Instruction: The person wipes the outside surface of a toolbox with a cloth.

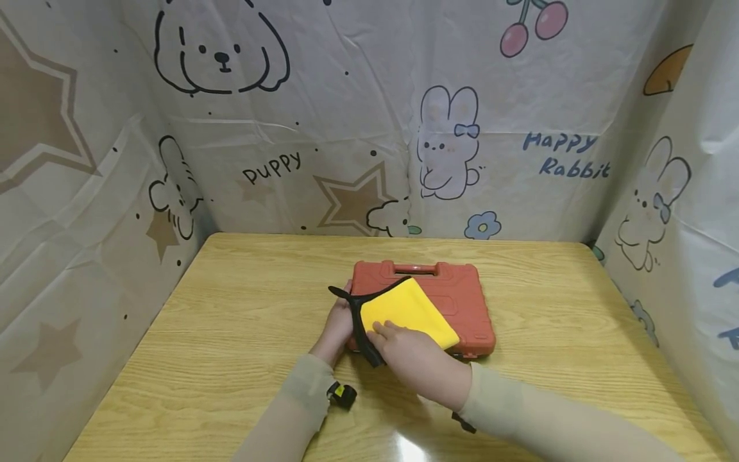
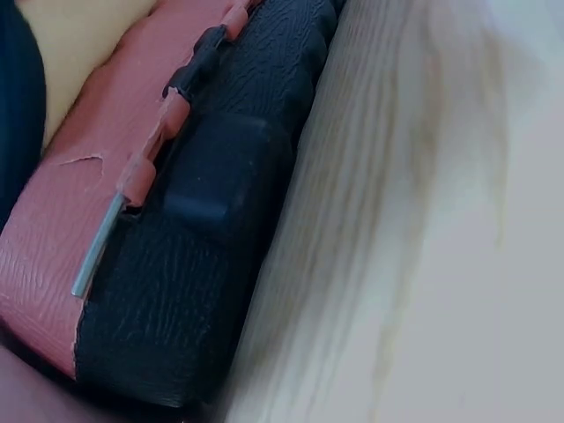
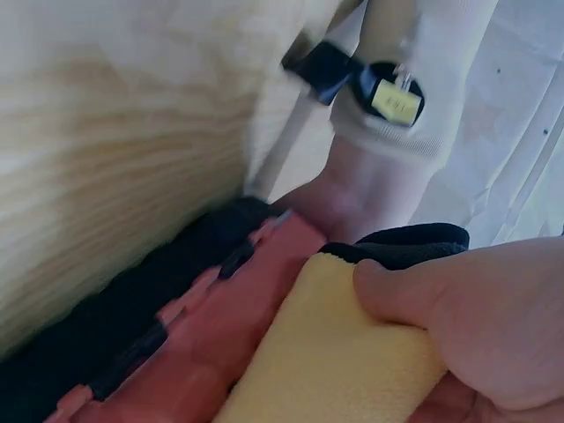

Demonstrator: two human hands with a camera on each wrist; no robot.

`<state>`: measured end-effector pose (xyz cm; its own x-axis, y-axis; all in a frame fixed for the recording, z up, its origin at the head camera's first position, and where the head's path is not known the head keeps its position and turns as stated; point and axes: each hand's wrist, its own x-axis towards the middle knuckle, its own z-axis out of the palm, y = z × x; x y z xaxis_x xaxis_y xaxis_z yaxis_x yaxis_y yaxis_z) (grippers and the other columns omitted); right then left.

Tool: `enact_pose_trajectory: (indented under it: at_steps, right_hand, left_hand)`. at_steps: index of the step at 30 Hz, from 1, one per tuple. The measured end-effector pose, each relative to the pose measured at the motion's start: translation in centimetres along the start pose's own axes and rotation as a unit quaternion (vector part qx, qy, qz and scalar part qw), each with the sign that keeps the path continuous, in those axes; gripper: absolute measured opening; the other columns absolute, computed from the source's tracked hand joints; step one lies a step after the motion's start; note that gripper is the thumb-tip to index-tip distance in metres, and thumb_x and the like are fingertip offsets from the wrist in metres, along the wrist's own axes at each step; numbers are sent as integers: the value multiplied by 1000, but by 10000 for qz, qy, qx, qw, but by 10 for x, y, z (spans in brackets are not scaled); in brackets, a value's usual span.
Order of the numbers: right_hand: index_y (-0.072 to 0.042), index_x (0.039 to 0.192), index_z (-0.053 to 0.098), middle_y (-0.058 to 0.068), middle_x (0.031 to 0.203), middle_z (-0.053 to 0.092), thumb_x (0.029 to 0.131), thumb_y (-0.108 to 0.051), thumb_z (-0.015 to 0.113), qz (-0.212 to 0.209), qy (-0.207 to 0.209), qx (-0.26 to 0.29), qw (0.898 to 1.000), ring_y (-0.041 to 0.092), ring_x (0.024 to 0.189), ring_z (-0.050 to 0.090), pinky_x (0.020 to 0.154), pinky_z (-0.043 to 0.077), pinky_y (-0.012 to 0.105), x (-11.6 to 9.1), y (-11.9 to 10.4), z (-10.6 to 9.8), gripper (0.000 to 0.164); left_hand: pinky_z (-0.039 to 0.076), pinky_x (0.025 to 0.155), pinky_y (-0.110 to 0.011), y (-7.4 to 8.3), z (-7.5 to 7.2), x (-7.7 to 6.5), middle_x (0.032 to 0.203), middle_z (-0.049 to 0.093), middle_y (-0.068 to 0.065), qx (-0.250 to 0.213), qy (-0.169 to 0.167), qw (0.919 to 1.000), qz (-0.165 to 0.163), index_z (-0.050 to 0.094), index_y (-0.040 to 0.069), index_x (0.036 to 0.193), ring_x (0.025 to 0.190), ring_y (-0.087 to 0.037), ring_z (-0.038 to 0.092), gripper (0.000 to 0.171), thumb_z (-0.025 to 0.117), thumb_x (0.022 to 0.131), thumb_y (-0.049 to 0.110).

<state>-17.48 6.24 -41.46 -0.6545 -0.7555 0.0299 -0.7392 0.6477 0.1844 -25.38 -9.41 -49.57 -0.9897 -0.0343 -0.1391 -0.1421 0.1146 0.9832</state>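
A red plastic carrying case (image 1: 473,289) lies on the table with its handle at the far side. Over its lid is a yellow cloth (image 1: 412,308) with black edging, which covers the left and middle part of the lid. My right hand (image 1: 418,359) pinches the cloth near its black edge; in the right wrist view the thumb (image 3: 379,286) presses on the yellow face. With my left hand (image 1: 337,324) I hold the case's left side, the fingers partly hidden behind the black edging. Red lid, black base and a metal hinge pin (image 2: 97,247) show in the left wrist view.
The case stands on a wood-grain table (image 1: 248,308). Printed sheets with cartoon animals (image 1: 447,144) hang behind the table and along both sides. A black camera strap (image 1: 343,394) sits on the left wrist, close to the near side of the case.
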Motion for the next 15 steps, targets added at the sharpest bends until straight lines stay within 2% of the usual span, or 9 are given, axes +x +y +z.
enact_pose_trajectory:
  at_steps: [5,9,15]
  right_hand:
    - [-8,132,57,11,130,61,90,-8,61,108,-180,138,9997,22,114,57,85,57,30,9,12,3,42]
    - [-7,134,55,12,132,60,89,-8,63,197,-450,266,9984,22,117,55,91,54,32,17,20,2,45]
    - [-6,134,55,12,131,61,94,-6,55,454,-640,606,9951,21,119,54,96,51,33,30,33,2,40]
  left_hand:
    - [19,117,-52,0,0,2,155,32,-13,189,146,9997,-107,30,13,150,139,-27,24,53,37,102,33]
    - [22,116,-50,-1,1,3,154,35,-13,231,128,9996,-81,32,12,149,138,-26,27,51,34,103,33]
    - [19,117,-52,-1,0,3,156,29,-14,485,50,9988,-19,25,10,151,140,-28,22,52,30,104,32]
